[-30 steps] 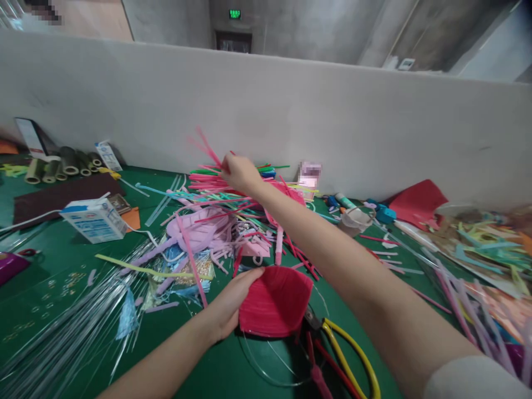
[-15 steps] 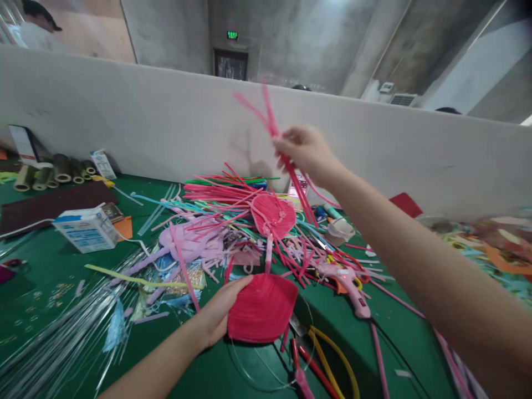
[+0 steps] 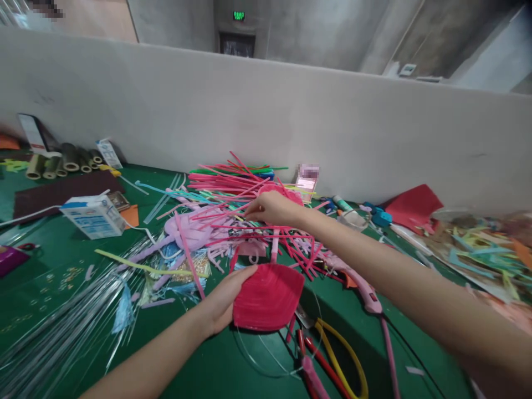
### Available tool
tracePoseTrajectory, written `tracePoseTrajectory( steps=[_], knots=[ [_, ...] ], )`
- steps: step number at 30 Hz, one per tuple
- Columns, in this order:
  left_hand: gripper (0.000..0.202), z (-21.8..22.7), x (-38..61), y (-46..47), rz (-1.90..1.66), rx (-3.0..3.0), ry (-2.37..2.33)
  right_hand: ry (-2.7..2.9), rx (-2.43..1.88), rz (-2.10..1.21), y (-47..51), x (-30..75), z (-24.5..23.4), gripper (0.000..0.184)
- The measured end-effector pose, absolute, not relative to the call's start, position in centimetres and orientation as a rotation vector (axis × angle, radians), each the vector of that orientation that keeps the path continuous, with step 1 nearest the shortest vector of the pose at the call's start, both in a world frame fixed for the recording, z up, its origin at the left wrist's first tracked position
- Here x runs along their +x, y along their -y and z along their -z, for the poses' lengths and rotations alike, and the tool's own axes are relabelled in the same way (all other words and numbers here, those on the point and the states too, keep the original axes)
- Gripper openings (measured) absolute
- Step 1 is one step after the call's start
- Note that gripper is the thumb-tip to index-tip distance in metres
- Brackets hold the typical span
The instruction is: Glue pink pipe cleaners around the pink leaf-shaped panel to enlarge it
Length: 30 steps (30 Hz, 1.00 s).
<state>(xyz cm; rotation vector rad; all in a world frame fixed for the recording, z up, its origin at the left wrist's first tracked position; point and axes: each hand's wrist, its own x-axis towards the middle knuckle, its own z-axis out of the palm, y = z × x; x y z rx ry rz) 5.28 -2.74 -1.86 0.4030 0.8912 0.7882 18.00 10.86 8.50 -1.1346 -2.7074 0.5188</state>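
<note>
My left hand (image 3: pixel 222 305) grips the left edge of a red fan-shaped piece (image 3: pixel 268 299), which looks built from rows of pipe cleaners. Fingers pinched, my right hand (image 3: pixel 276 209) is low over the heap of loose pink and red pipe cleaners (image 3: pixel 224 182); what lies between its fingertips, if anything, I cannot make out. Partly hidden behind that hand is a round pink piece (image 3: pixel 293 194) on a stem. A lilac pipe-cleaner shape (image 3: pixel 189 233) lies to the left. Thin clear wire loops below the red piece.
Yellow-handled cutters (image 3: pixel 347 354) and a red-handled tool (image 3: pixel 324 363) lie at the front. A pink glue gun (image 3: pixel 368 296) sits under my right forearm. Silvery strands (image 3: pixel 83 321), a drink carton (image 3: pixel 93 216) and bamboo tubes (image 3: pixel 70 158) are at left. A pale partition (image 3: pixel 353 127) rises behind.
My right hand has come down from in front of the partition to the pipe-cleaner heap. The red pipe cleaners it held up no longer show raised. My left hand keeps the red piece.
</note>
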Motion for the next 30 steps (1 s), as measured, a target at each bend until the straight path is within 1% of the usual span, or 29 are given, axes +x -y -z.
tracePoseTrajectory(
  steps=[3, 5, 6, 8, 11, 14, 16, 20, 23, 26, 29, 30],
  knots=[
    [0.023, 2.1, 5.5, 2.6, -0.819, 0.392, -0.875, 2.627, -1.152, -0.493, -7.2, 20.5, -9.5, 0.021],
    [0.022, 2.0, 5.6, 2.6, -0.838, 0.396, -0.862, 2.562, -1.083, -0.559, -5.1, 22.0, -9.7, 0.018],
    [0.021, 2.0, 5.6, 2.6, -0.837, 0.4, -0.859, 2.557, -1.088, -0.524, -4.5, 22.6, -9.7, 0.015],
    [0.019, 1.8, 5.7, 2.7, -0.821, 0.41, -0.863, 2.58, -1.129, -0.341, -4.5, 22.9, -9.5, 0.013],
    [0.019, 1.6, 5.6, 2.8, -0.784, 0.428, -0.872, 2.622, -1.17, 0.032, -7.4, 21.5, -8.9, 0.018],
    [0.024, 1.6, 5.4, 2.8, -0.76, 0.421, -0.861, 2.591, -1.162, 0.114, -10.9, 19.0, -7.9, 0.028],
    [0.025, 1.6, 5.4, 2.7, -0.756, 0.376, -0.85, 2.619, -1.142, 0.13, -12.2, 17.2, -6.6, 0.031],
    [0.025, 1.4, 5.5, 2.5, -0.774, 0.3, -0.805, 2.787, -1.129, 0.033, -12.2, 14.8, -3.1, 0.019],
    [0.024, 1.2, 5.6, 2.4, -0.773, 0.303, -0.782, 2.81, -1.227, 0.006, -11.8, 14.5, -1.9, 0.02],
    [0.023, 1.3, 5.4, 2.5, -0.782, 0.356, -0.786, 2.735, -1.279, 0.021, -11.5, 15.5, -3.4, 0.023],
    [0.021, 1.5, 5.1, 2.5, -0.791, 0.461, -0.751, 2.589, -1.286, 0.077, -10.3, 17.9, -7.2, 0.035],
    [0.022, 1.5, 4.9, 2.5, -0.77, 0.479, -0.728, 2.484, -1.26, 0.1, -9.4, 18.9, -8.6, 0.037]
  ],
)
